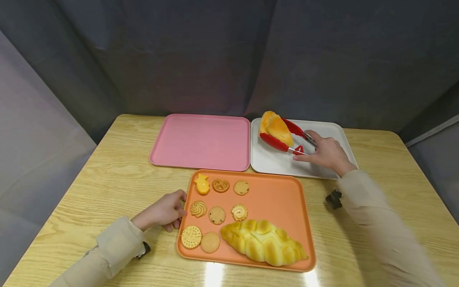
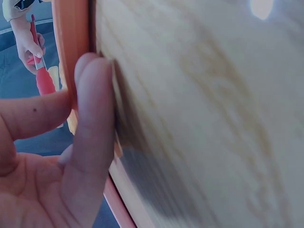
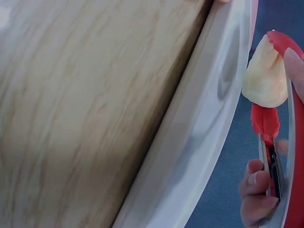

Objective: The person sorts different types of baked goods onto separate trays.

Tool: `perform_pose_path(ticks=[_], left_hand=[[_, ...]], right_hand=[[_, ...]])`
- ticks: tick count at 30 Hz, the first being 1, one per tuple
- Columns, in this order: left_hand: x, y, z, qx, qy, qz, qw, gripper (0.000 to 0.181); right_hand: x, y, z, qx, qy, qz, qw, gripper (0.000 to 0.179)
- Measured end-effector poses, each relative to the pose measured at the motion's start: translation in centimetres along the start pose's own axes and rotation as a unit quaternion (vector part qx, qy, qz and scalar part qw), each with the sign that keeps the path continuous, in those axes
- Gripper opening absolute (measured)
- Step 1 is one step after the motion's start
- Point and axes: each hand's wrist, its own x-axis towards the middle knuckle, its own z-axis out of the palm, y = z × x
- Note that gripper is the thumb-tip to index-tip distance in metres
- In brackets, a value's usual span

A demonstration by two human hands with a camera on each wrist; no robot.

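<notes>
My right hand [image 1: 328,153] grips a pair of red-tipped metal tongs [image 1: 274,142] over the white tray [image 1: 322,169]. Between the tong heads sits a golden-brown bread roll [image 1: 279,129]; its pale side shows in the right wrist view, where the bread [image 3: 266,78] is pinched by scalloped red tips. At the left edge of the orange tray [image 1: 276,195], my left hand [image 1: 163,210] holds the rim. Up close in the left wrist view, thumb and a finger of the left hand [image 2: 57,147] meet at that rim.
On the orange tray lie a braided loaf [image 1: 265,243] and several small biscuits, among them a pretzel [image 1: 220,185] and a pineapple-shaped one [image 1: 202,185]. A pink tray [image 1: 204,141] stands behind, beside the white one. Dark curtain [image 1: 179,59] hangs past the wooden table's [image 1: 118,167] back edge.
</notes>
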Motion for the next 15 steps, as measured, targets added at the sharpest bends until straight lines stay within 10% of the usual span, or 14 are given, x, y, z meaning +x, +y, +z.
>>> perform_pose_path(ticks=[15], left_hand=[[0.0, 0.0, -0.1, -0.002, -0.005, 0.015, 0.9999, 0.019]], right_hand=[[1.2, 0.1, 1.0, 0.011, -0.024, 0.030, 0.9992, 0.098]])
